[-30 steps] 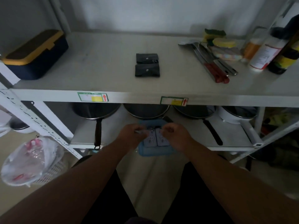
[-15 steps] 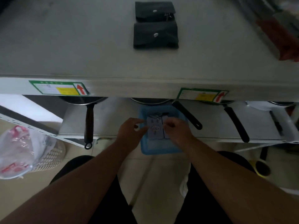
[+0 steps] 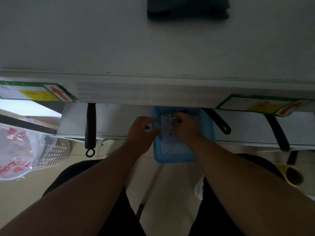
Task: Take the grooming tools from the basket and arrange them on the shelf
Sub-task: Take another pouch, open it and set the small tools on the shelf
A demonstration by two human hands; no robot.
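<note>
A blue plastic basket [image 3: 173, 155] sits on the lower shelf below the white upper shelf [image 3: 153, 48]. Inside it lies a pale card pack [image 3: 169, 132] printed with a small cartoon figure, with a metal ring at its top. My right hand [image 3: 187, 128] pinches the pack's right edge and top. My left hand [image 3: 142, 132] hovers at the basket's left rim, fingers spread, fingertips near the pack's left edge. A black pouch [image 3: 187, 9] lies on the upper shelf at the frame's top edge.
Black pan handles [image 3: 90, 128] [image 3: 219, 123] [image 3: 277, 133] stick out from under the upper shelf's front edge. A bagged waste basket [image 3: 25, 143] stands on the floor at left. My legs in dark shorts fill the bottom of the frame.
The camera has dipped closer and lower, so most of the upper shelf has left the frame. My right hand has closed on one pack; my left hand has drawn slightly away to the left.
</note>
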